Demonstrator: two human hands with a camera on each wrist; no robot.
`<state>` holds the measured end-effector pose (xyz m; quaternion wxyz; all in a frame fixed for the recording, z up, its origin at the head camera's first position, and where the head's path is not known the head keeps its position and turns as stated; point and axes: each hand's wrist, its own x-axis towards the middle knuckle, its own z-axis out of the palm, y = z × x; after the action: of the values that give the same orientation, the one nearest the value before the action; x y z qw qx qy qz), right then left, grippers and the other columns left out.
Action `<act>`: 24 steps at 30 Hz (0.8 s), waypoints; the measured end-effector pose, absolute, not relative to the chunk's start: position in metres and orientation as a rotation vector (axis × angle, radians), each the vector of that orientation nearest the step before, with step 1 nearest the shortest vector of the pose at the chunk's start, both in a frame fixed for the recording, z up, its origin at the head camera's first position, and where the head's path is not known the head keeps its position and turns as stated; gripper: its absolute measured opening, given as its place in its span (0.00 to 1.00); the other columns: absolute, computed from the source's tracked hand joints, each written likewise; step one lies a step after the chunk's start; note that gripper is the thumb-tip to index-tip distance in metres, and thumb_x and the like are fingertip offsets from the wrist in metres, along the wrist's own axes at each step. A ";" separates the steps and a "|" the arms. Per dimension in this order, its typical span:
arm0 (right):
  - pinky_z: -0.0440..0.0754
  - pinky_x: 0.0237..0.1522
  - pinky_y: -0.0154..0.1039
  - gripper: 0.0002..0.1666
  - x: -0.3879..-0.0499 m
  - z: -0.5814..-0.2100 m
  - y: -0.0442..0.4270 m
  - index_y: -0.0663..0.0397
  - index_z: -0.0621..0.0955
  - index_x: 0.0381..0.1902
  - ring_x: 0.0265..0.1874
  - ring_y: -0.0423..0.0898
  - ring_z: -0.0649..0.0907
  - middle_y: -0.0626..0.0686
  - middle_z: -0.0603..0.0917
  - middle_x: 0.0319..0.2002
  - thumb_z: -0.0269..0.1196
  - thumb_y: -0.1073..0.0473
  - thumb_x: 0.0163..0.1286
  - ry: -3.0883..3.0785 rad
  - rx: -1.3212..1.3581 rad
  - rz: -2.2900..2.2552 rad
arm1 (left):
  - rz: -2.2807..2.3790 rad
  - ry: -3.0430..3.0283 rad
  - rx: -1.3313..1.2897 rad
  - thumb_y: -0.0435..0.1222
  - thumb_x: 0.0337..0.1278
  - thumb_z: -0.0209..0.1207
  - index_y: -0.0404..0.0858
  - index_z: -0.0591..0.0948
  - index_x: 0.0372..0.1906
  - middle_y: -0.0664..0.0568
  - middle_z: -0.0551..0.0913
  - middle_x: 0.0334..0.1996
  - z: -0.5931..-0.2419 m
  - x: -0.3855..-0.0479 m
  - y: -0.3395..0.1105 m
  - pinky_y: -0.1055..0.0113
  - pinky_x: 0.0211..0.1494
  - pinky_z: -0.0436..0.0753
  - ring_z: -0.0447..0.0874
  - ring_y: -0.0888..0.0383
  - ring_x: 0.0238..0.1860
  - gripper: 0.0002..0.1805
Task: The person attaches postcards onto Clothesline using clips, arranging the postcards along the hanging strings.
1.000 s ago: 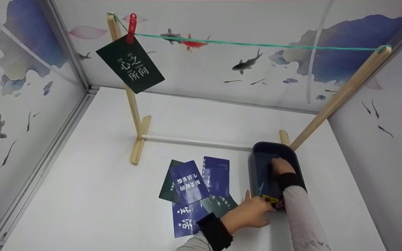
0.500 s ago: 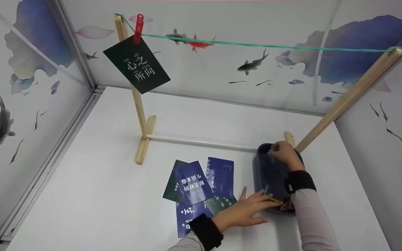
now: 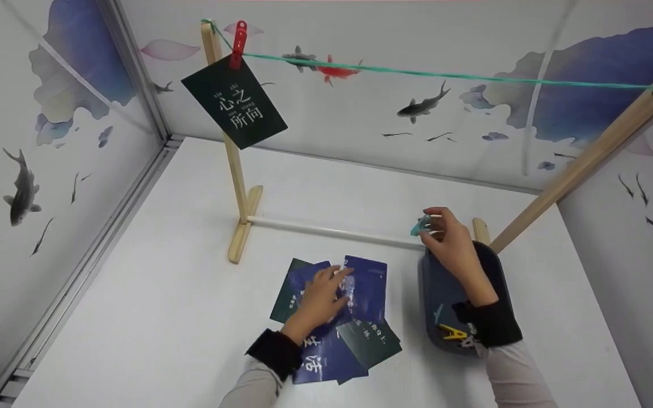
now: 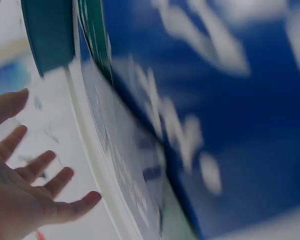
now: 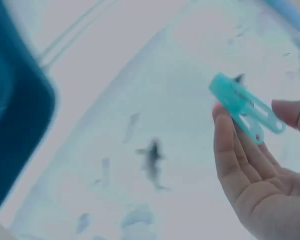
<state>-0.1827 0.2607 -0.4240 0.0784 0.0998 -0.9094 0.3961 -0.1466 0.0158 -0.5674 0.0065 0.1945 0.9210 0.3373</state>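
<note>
The right hand (image 3: 450, 247) pinches a teal clip (image 3: 420, 225) between thumb and fingers near the dark blue bin (image 3: 445, 286), toward the right edge of the bench (image 3: 134, 317). The left hand (image 3: 318, 301), fingers spread apart, is over the cards (image 3: 369, 289), farther from that edge.

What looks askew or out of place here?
The dark green card hangs askew from the green cord: the red clothespin grips it at one corner, so its lettering tilts. The loose cards by the left hand overlap at mixed angles. No damage stands out.
</note>
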 end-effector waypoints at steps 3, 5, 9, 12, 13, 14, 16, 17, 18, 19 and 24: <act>0.76 0.40 0.22 0.23 -0.171 -0.413 0.250 0.65 0.71 0.55 0.43 0.55 0.84 0.64 0.84 0.45 0.60 0.71 0.62 -2.663 0.342 1.195 | 1.025 2.912 0.364 0.48 0.49 0.66 0.42 0.72 0.61 0.38 0.70 0.54 -0.567 -0.159 -0.008 0.41 0.52 0.70 0.66 0.39 0.56 0.33; 0.76 0.40 0.21 0.22 -0.166 -0.408 0.244 0.65 0.72 0.54 0.42 0.54 0.84 0.62 0.85 0.44 0.61 0.71 0.61 -2.635 0.381 1.188 | 0.969 2.917 0.259 0.52 0.46 0.66 0.40 0.74 0.59 0.38 0.70 0.52 -0.568 -0.165 -0.020 0.43 0.51 0.70 0.66 0.40 0.54 0.34; 0.78 0.42 0.26 0.20 -0.157 -0.405 0.234 0.64 0.74 0.52 0.41 0.51 0.84 0.58 0.85 0.41 0.62 0.71 0.61 -2.589 0.467 1.185 | 0.806 2.908 0.231 0.51 0.38 0.72 0.37 0.74 0.57 0.37 0.70 0.52 -0.572 -0.176 -0.033 0.47 0.50 0.70 0.66 0.41 0.52 0.39; 0.80 0.41 0.31 0.20 -0.153 -0.406 0.227 0.63 0.75 0.51 0.39 0.50 0.84 0.57 0.85 0.39 0.63 0.71 0.61 -2.585 0.478 1.184 | 0.665 2.911 0.242 0.50 0.25 0.77 0.36 0.72 0.57 0.37 0.71 0.50 -0.575 -0.183 -0.036 0.48 0.48 0.71 0.69 0.41 0.50 0.46; 0.81 0.41 0.32 0.20 -0.152 -0.407 0.225 0.63 0.75 0.51 0.39 0.49 0.84 0.56 0.86 0.38 0.63 0.70 0.60 -2.590 0.470 1.180 | 0.623 2.911 0.233 0.50 0.22 0.78 0.35 0.71 0.57 0.37 0.71 0.49 -0.575 -0.184 -0.037 0.48 0.48 0.70 0.69 0.41 0.50 0.49; 0.81 0.41 0.33 0.20 -0.151 -0.409 0.223 0.63 0.75 0.51 0.38 0.49 0.84 0.56 0.86 0.37 0.64 0.70 0.60 -2.597 0.460 1.175 | 0.584 2.911 0.218 0.52 0.19 0.78 0.35 0.71 0.57 0.37 0.72 0.49 -0.576 -0.185 -0.038 0.48 0.48 0.70 0.70 0.41 0.50 0.51; 0.82 0.40 0.36 0.20 -0.149 -0.413 0.221 0.63 0.75 0.51 0.37 0.49 0.84 0.55 0.86 0.36 0.64 0.69 0.60 -2.614 0.443 1.165 | 0.549 2.903 0.167 0.54 0.16 0.78 0.35 0.71 0.57 0.37 0.74 0.48 -0.575 -0.186 -0.041 0.47 0.49 0.69 0.71 0.41 0.50 0.53; 0.83 0.40 0.39 0.21 -0.148 -0.414 0.221 0.63 0.75 0.51 0.37 0.49 0.84 0.55 0.86 0.36 0.65 0.69 0.59 -2.621 0.437 1.164 | 0.545 2.896 0.145 0.56 0.17 0.77 0.34 0.71 0.57 0.37 0.74 0.47 -0.574 -0.185 -0.043 0.46 0.50 0.68 0.72 0.41 0.50 0.53; 0.83 0.40 0.41 0.21 -0.147 -0.416 0.220 0.62 0.75 0.51 0.37 0.49 0.84 0.55 0.86 0.35 0.65 0.69 0.59 -2.627 0.434 1.164 | 0.552 2.888 0.131 0.57 0.20 0.76 0.34 0.72 0.56 0.38 0.75 0.47 -0.573 -0.185 -0.045 0.46 0.51 0.68 0.73 0.41 0.50 0.51; 0.83 0.40 0.41 0.21 -0.147 -0.418 0.220 0.62 0.75 0.50 0.36 0.49 0.84 0.55 0.86 0.35 0.65 0.69 0.59 -2.630 0.432 1.162 | 0.574 2.883 0.126 0.58 0.24 0.74 0.34 0.72 0.55 0.38 0.76 0.46 -0.572 -0.184 -0.048 0.45 0.51 0.69 0.74 0.41 0.50 0.49; 0.83 0.39 0.40 0.21 -0.144 -0.426 0.219 0.62 0.75 0.50 0.35 0.48 0.84 0.54 0.86 0.34 0.65 0.69 0.58 -2.643 0.429 1.158 | 0.704 2.905 0.157 0.52 0.51 0.63 0.32 0.79 0.37 0.41 0.82 0.35 -0.565 -0.178 -0.058 0.48 0.45 0.75 0.80 0.43 0.40 0.25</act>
<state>-0.1435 0.2195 -0.4255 0.1118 0.1462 -0.9004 0.3943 -0.1783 -0.0584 -0.5650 0.0740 0.0521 0.9679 0.2344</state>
